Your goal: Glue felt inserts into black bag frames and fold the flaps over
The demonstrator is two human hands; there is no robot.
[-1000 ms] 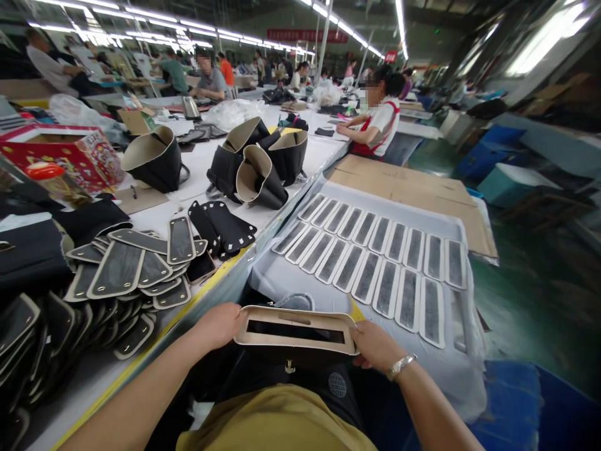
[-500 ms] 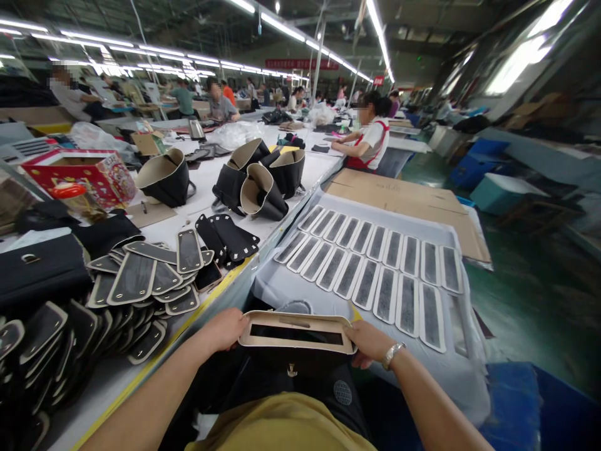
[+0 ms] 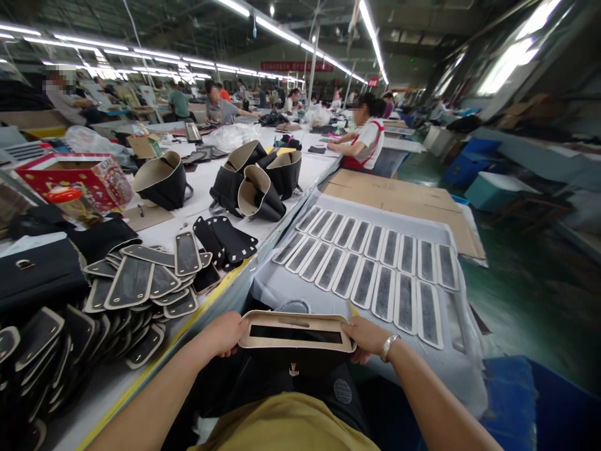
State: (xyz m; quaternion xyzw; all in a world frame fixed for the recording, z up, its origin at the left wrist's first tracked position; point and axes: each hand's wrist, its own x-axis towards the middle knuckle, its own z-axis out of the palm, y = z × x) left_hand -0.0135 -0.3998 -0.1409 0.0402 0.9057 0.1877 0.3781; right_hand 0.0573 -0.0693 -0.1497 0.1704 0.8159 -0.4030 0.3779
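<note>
A black bag body (image 3: 277, 359) with a beige lining and a metal clasp on its front rests at my lap, its rim facing up toward me. My left hand (image 3: 224, 332) pinches the left end of the rim, thumb on the lining and fingers outside. At the opposite end my right hand (image 3: 369, 338), with a metal watch on the wrist, grips the rim the same way. Inside the rim a long dark slot shows between the beige edges. The bag's underside is hidden from view.
Left on the white table lie a heap of black panels with beige edges (image 3: 128, 283), several open black bags (image 3: 260, 194) and a red box (image 3: 75, 178). To the right, two rows of dark strips (image 3: 345, 272) lie on grey cloth before cardboard (image 3: 394, 194). A co-worker (image 3: 369, 134) sits beyond.
Both hands keep their grip on the bag's rim, which has hardly moved. The surroundings have shifted slightly left in view. A distant person at the back table has stretched out an arm.
</note>
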